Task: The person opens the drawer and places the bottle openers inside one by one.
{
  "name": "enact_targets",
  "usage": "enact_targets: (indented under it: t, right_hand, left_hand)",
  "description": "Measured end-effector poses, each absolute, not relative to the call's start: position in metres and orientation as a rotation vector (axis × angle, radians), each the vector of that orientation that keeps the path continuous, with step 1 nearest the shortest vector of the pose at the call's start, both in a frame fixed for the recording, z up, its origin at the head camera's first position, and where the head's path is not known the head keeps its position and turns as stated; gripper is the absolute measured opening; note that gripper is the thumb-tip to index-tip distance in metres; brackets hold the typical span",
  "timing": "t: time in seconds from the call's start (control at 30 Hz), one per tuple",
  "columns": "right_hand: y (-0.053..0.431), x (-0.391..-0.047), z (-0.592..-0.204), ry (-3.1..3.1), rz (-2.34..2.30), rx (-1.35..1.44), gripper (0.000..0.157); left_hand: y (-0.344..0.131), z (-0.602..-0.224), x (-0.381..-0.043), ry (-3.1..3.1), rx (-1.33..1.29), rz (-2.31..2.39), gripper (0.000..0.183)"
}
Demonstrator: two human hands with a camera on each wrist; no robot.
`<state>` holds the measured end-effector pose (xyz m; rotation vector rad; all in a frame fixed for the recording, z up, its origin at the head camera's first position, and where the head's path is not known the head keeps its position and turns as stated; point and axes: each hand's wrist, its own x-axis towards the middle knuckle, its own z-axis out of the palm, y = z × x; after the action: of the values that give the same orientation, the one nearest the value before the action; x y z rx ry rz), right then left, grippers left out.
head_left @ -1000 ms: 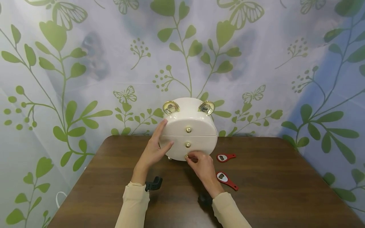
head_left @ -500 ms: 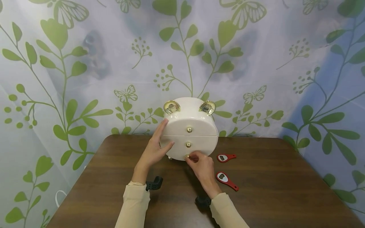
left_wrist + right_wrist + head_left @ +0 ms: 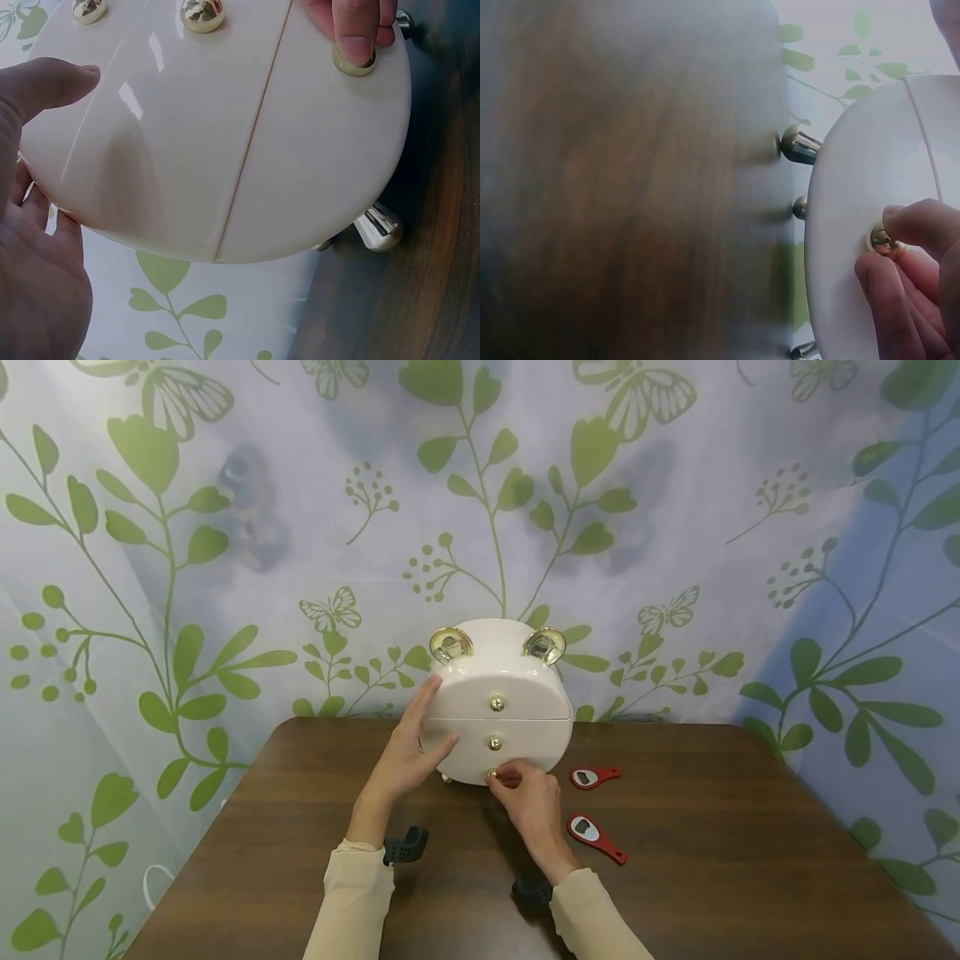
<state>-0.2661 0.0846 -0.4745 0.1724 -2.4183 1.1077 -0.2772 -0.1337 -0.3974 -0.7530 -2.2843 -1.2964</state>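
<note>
Two grips at one white cabinet. Right grip point(image 3: 528, 800) – thumb and fingers pinching the lowest knob point(image 3: 881, 236), gold, low on the cabinet's front. Left grip point(image 3: 405, 760) spread: fingers along the cabinet's left side, thumb point(image 3: 56, 82) out over the front face; can't tell if the thumb touches.

White cabinet point(image 3: 525, 731) upright at center of the head view, rounded, thin seam lines across the front. Middle knob point(image 3: 494, 743) and top knob point(image 3: 497, 703) stacked above the held one. Two gold ears, left ear point(image 3: 452, 645) and right ear point(image 3: 544, 645), on top. Shiny foot point(image 3: 379, 227) underneath, at right in the left wrist view.

Right of the cabinet, two red tools with white ovals – upper red tool point(image 3: 595, 777) near the cabinet, lower red tool point(image 3: 596, 837) by the right forearm. Cream left sleeve point(image 3: 348, 897) and right sleeve point(image 3: 600, 914) at bottom of frame. All on a brown wood desk point(image 3: 285, 843), leaf-print cloth point(image 3: 300, 460) filling the upper frame.
</note>
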Motion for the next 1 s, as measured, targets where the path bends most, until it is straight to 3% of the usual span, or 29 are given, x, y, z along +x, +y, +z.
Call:
enact_targets:
  t: [1.0]
  right_hand:
    - [0.0839,-0.2651,-0.4768,-2.374,1.060,0.226,0.014]
  left_hand:
    - [-0.1331,-0.3960,-0.2755,-2.275,-0.765,-1.311,0.092]
